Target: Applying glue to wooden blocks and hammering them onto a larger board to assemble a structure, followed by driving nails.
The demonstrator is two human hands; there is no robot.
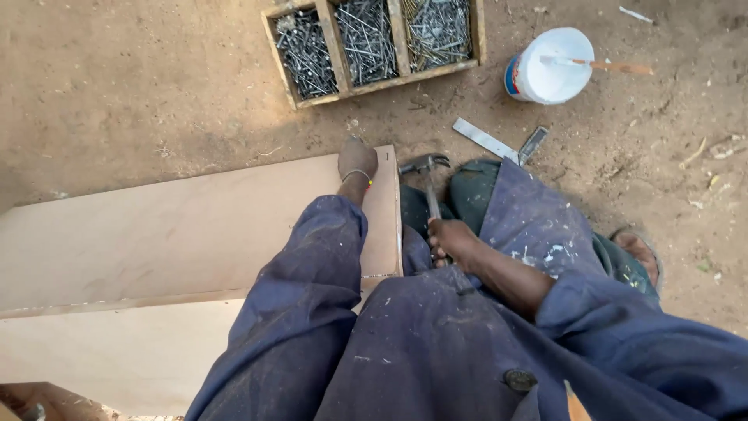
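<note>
Head view, looking straight down: my right hand (452,242) is wrapped around the handle of a claw hammer (427,181), fingers clamped tight, the steel head poking forward just past the board's far right corner. My left hand (357,160) sits on that same corner of the plywood board (179,234), pressing down near the far edge; the fingers are curled under and I cannot tell whether they pinch a nail or just brace the sheet. A second sheet (132,351) lies below the first, along its near edge, meeting it at a seam.

My read: this is the nailing step, hammer ready, with the work at the far right corner. The next move calls for a steady left hand, a nail set upright close to the edge, and a short, controlled first tap so the fingers stay safe.

Out beyond the board, on the bare dirt ground (117,86), a wooden tray of nails (372,47) split into three compartments sits just ahead. Right of it stands a white tub (549,66) with a stick (612,66) across its mouth. A metal square (499,144) lies between tub and hammer. My sandalled foot (639,253) shows at the right.
</note>
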